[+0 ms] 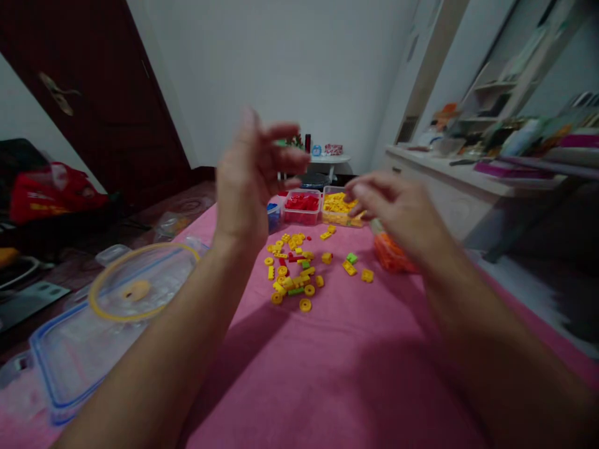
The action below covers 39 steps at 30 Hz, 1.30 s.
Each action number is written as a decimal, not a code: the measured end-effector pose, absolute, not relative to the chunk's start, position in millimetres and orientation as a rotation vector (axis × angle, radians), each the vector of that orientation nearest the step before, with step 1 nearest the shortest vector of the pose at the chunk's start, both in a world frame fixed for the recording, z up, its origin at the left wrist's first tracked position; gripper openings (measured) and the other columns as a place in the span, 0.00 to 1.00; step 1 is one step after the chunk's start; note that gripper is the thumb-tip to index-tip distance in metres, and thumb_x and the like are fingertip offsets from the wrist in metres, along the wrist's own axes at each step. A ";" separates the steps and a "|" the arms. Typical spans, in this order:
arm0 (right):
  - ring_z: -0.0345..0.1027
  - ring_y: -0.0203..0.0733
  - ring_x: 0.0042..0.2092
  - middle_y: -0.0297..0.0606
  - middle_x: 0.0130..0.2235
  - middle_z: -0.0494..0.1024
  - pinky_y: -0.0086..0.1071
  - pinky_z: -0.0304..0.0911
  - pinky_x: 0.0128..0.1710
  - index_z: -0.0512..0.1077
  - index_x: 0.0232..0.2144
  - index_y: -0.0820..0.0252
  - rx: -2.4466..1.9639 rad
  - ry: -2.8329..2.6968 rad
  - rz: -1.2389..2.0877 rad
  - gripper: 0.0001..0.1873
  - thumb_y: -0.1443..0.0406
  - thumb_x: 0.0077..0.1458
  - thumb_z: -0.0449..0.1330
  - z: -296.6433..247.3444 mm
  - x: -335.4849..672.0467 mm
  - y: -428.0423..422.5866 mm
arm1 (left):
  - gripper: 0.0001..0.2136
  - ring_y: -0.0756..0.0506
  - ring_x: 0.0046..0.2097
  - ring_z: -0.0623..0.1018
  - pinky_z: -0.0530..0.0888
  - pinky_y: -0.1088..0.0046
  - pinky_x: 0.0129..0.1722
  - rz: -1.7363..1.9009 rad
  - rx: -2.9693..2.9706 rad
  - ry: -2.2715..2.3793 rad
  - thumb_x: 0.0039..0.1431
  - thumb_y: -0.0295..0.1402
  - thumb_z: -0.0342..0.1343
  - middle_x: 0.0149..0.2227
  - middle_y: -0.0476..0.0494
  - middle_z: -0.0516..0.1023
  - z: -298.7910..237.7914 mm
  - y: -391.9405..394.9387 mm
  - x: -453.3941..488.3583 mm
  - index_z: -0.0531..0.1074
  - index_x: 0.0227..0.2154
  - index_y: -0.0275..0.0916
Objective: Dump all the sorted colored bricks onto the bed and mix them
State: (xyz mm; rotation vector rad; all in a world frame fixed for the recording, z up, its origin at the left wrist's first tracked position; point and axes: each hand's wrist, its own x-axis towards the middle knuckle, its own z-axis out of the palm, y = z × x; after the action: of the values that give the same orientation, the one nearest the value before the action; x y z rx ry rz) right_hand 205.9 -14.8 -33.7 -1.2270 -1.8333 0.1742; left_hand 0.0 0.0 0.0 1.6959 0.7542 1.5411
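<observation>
My left hand (255, 165) is raised above the pink cloth, fingers spread, with nothing visible in it. My right hand (393, 202) hovers at the right, its fingers loosely bent and slightly blurred, and no object shows in them. Its fingertips overlap the view of a clear box of yellow bricks (337, 202); I cannot tell if they touch it. Beneath and between the hands lies a loose pile of yellow bricks (292, 282) and wheels, mixed with a few red and green pieces. Orange pieces (392, 252) in a clear container sit below my right hand.
Beside the yellow box stands a clear box of red bricks (302, 204), with a partly hidden blue box (273, 218) to its left. Clear lids, one with a yellow rim (105, 312) and one with a blue rim (47, 380), lie at the left. A cluttered counter (449, 165) runs along the right.
</observation>
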 end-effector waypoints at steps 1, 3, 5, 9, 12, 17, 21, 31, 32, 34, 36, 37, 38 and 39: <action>0.71 0.42 0.40 0.40 0.38 0.78 0.37 0.65 0.41 0.75 0.40 0.61 -1.394 -1.945 0.123 0.12 0.64 0.56 0.56 -38.3 205.2 -11.9 | 0.25 0.53 0.30 0.75 0.70 0.79 0.29 1.436 1.786 0.796 0.64 0.48 0.37 0.31 0.43 0.77 -7.3 7.6 2.8 0.71 0.43 0.33; 0.72 0.47 0.43 0.42 0.39 0.79 0.37 0.64 0.41 0.76 0.39 0.60 -1.817 -2.193 0.003 0.12 0.69 0.52 0.58 -51.1 202.4 -5.3 | 0.16 0.52 0.26 0.73 0.68 0.79 0.26 0.948 2.122 0.908 0.57 0.42 0.52 0.26 0.45 0.77 -25.2 25.5 4.6 0.75 0.35 0.32; 0.71 0.51 0.46 0.47 0.43 0.78 0.38 0.63 0.41 0.76 0.41 0.60 -2.148 -2.340 -0.083 0.16 0.73 0.51 0.56 -64.8 198.3 0.6 | 0.08 0.51 0.26 0.73 0.66 0.79 0.26 0.531 2.376 0.999 0.50 0.33 0.57 0.25 0.46 0.78 -45.0 42.3 3.7 0.78 0.28 0.34; 0.70 0.53 0.48 0.53 0.47 0.76 0.38 0.62 0.38 0.76 0.41 0.63 -2.314 -2.430 -0.093 0.16 0.74 0.52 0.53 -86.4 194.1 8.2 | 0.13 0.49 0.29 0.75 0.66 0.79 0.27 0.153 2.545 1.117 0.41 0.22 0.57 0.29 0.47 0.81 -80.1 60.9 5.1 0.81 0.30 0.42; 0.71 0.50 0.47 0.51 0.46 0.76 0.35 0.61 0.38 0.76 0.40 0.61 -2.254 -2.439 -0.097 0.16 0.73 0.53 0.52 -96.0 198.9 13.3 | 0.19 0.49 0.28 0.75 0.63 0.79 0.25 0.069 2.533 1.131 0.37 0.19 0.57 0.29 0.49 0.81 -97.6 63.0 10.9 0.81 0.32 0.46; 0.70 0.48 0.44 0.46 0.44 0.77 0.35 0.59 0.39 0.74 0.43 0.57 -2.067 -2.305 -0.142 0.16 0.66 0.53 0.53 -90.4 195.1 9.7 | 0.12 0.50 0.24 0.72 0.62 0.78 0.23 0.210 2.517 1.167 0.41 0.22 0.57 0.24 0.48 0.78 -111.6 63.2 17.2 0.80 0.27 0.43; 0.71 0.42 0.39 0.36 0.40 0.79 0.31 0.57 0.35 0.76 0.40 0.49 -1.607 -2.525 0.135 0.14 0.63 0.52 0.55 -82.5 163.1 -14.4 | 0.08 0.47 0.26 0.73 0.65 0.76 0.27 0.248 2.545 1.156 0.39 0.24 0.58 0.24 0.46 0.77 -117.7 68.4 15.9 0.79 0.26 0.39; 0.71 0.45 0.38 0.46 0.40 0.77 0.33 0.59 0.33 0.76 0.36 0.60 -1.598 -2.583 0.029 0.13 0.70 0.52 0.52 -114.5 121.6 -30.7 | 0.07 0.49 0.29 0.74 0.67 0.78 0.28 0.432 2.322 1.097 0.45 0.29 0.56 0.28 0.45 0.79 -120.4 92.9 3.0 0.78 0.28 0.34; 0.71 0.44 0.37 0.43 0.37 0.78 0.32 0.58 0.33 0.76 0.33 0.59 -1.578 -2.534 0.088 0.11 0.69 0.52 0.54 -115.3 125.9 -26.6 | 0.07 0.50 0.28 0.74 0.67 0.78 0.27 0.517 2.270 1.123 0.45 0.31 0.57 0.27 0.45 0.79 -120.8 95.6 2.8 0.77 0.27 0.33; 0.70 0.40 0.34 0.38 0.32 0.78 0.30 0.58 0.32 0.75 0.28 0.58 -1.542 -2.350 0.244 0.07 0.66 0.50 0.56 -116.6 137.6 -14.8 | 0.09 0.50 0.27 0.73 0.67 0.78 0.25 0.716 2.115 1.172 0.45 0.33 0.58 0.26 0.44 0.78 -122.0 100.4 3.6 0.76 0.28 0.32; 0.67 0.36 0.28 0.35 0.26 0.75 0.27 0.56 0.27 0.72 0.24 0.60 -1.494 -2.033 0.493 0.07 0.64 0.49 0.56 -118.6 150.7 0.3 | 0.11 0.51 0.26 0.73 0.67 0.78 0.24 0.910 1.944 1.162 0.45 0.35 0.59 0.26 0.45 0.77 -122.1 102.9 5.6 0.76 0.29 0.32; 0.64 0.34 0.25 0.34 0.23 0.73 0.26 0.55 0.25 0.70 0.22 0.61 -1.444 -1.834 0.662 0.08 0.63 0.49 0.56 -119.8 156.9 7.9 | 0.12 0.51 0.26 0.73 0.68 0.78 0.24 0.988 1.872 1.130 0.46 0.36 0.60 0.26 0.45 0.77 -121.4 103.1 7.0 0.76 0.31 0.32; 0.62 0.32 0.22 0.33 0.21 0.71 0.25 0.54 0.22 0.68 0.21 0.61 -1.368 -1.620 0.841 0.09 0.62 0.49 0.55 -121.0 162.1 14.7 | 0.14 0.50 0.27 0.74 0.69 0.78 0.25 1.051 1.816 1.086 0.46 0.38 0.61 0.26 0.45 0.77 -120.4 102.4 8.6 0.76 0.32 0.32; 0.60 0.31 0.20 0.32 0.21 0.70 0.24 0.54 0.20 0.66 0.21 0.61 -1.270 -1.412 1.015 0.10 0.61 0.48 0.56 -122.0 166.3 20.3 | 0.16 0.50 0.28 0.74 0.70 0.77 0.26 1.098 1.779 1.037 0.46 0.40 0.61 0.27 0.45 0.77 -119.0 101.1 10.4 0.75 0.33 0.33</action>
State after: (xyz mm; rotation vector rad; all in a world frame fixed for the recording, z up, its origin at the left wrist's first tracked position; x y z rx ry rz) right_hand 166.3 20.3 -122.0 -1.2696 -1.4115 1.0147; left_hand 10.4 101.1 -119.0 1.7790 1.0368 1.0978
